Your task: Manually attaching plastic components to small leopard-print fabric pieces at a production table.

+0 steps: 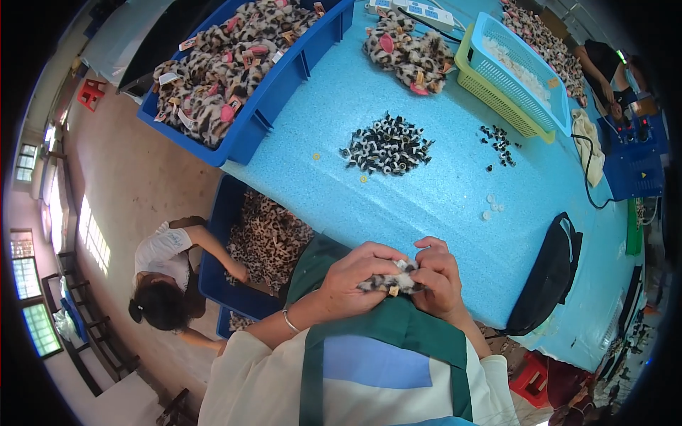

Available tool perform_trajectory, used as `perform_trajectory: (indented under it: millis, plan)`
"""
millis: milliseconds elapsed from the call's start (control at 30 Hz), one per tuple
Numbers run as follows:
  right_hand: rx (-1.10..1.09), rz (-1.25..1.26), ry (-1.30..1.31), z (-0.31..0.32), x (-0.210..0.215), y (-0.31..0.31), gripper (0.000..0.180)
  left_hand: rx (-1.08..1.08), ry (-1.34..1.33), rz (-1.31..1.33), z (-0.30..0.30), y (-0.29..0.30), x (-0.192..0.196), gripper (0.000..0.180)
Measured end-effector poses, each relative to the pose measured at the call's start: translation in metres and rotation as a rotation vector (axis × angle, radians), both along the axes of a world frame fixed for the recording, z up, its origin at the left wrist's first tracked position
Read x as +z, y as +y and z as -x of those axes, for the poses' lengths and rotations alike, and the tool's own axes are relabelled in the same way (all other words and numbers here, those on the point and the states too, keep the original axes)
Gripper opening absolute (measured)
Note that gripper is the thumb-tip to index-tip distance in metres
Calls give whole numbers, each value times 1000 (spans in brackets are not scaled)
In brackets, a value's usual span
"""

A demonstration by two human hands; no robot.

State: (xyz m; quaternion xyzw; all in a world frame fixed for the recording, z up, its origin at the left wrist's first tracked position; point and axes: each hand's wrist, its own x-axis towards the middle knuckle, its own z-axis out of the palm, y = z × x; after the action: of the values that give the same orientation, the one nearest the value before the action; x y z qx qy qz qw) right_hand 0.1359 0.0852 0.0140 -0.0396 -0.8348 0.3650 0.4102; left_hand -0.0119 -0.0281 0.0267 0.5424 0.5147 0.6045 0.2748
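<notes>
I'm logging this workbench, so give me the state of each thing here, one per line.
left hand: closed on the leopard-print fabric piece
right hand: fingers pinching the same piece
leopard-print fabric piece: bunched between both hands
upper blue bin: heaped full
lower blue bin: partly filled; another person reaches in
blue basket: nested in a yellow one
black-and-white parts: loose pile

Both hands' fingers point(369, 266) hide most of the leopard-print piece point(395, 282).

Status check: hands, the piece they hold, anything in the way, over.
Left hand and right hand both closed on small leopard-print fur piece. Held over blue table edge. Nothing in the way.
</notes>
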Motion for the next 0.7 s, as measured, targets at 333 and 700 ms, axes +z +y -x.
perform_trajectory:
  millis: [333,700]
  plan:
    - [32,36,-138,-1,7,6,40,115,93,-53,0,-1,-7,40]
    - [106,92,-162,-2,14,2,35,118,225,-275,1,5,-5,34]
